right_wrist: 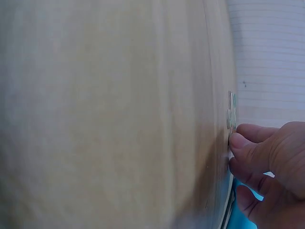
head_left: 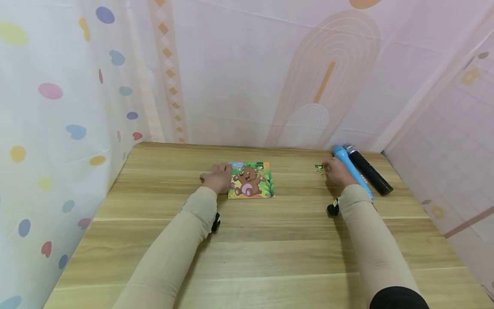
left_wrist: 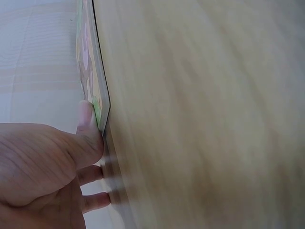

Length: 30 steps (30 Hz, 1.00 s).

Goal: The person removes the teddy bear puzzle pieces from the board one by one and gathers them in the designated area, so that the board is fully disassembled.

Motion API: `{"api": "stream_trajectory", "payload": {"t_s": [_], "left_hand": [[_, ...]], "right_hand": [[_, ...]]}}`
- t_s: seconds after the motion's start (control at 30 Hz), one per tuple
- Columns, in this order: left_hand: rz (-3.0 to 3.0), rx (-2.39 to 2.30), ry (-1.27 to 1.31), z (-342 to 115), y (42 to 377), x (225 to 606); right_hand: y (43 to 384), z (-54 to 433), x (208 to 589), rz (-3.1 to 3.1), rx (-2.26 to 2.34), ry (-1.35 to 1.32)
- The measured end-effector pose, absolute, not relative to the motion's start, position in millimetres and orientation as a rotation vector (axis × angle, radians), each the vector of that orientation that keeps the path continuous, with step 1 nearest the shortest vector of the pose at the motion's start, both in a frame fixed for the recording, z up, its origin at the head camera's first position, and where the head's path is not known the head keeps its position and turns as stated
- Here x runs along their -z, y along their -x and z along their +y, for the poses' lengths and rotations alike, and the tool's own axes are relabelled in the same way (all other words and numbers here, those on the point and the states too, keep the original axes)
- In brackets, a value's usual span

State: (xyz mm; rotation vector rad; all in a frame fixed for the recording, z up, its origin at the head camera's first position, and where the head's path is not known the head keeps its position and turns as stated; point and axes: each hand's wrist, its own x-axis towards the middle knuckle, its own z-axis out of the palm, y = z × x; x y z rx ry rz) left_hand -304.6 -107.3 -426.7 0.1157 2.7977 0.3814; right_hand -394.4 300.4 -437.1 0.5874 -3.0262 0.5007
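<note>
Pale pink fabric printed with arches [head_left: 231, 86] stands behind our wood-grain tabletop [head_left: 270, 249], and we take the square, bright picture board showing a brown bear [head_left: 251, 182] as our landmark. Well to the right of that board, level with its far part, lies the small, thin, jagged-edged green piece [head_left: 319, 168]; the bare stretch of wood between the two is the relation that counts, and it runs sideways. Our right hand [head_left: 339, 172] is much the nearer to the piece: thumb and forefinger pinch its right-hand edge, so the piece sits on the board's side of the fingertips. It is too small for us to judge a long axis, and the board looks nearly as wide as it is deep. Our left hand [head_left: 219, 178] is at the board's left edge, thumb touching the near corner and other fingers extended toward the table, not clenched around anything. Both our forearms, in beige sleeves [head_left: 166, 253], reach forward, palms low. Farther right of the board than the piece, a light-blue microphone [head_left: 345, 159] lies just beyond our right hand, with a black, silver-headed microphone [head_left: 366, 169] beside it.
</note>
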Motion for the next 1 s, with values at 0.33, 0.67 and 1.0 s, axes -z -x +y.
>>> {"api": "stream_trajectory", "payload": {"t_s": [0.33, 0.67, 1.0], "left_hand": [[2.799, -0.390, -0.119, -106.1, 301.2, 423.1], [2.800, -0.382, -0.115, -105.4, 302.1, 422.1], [2.788, -0.408, -0.095, -107.3, 298.3, 421.9]], "right_hand": [[395.1, 307.7, 438.2, -3.015, -0.504, -0.579], [390.8, 302.9, 430.2, -3.061, -0.524, -0.514], [390.7, 258.0, 423.3, -3.056, -0.510, -0.587]]}}
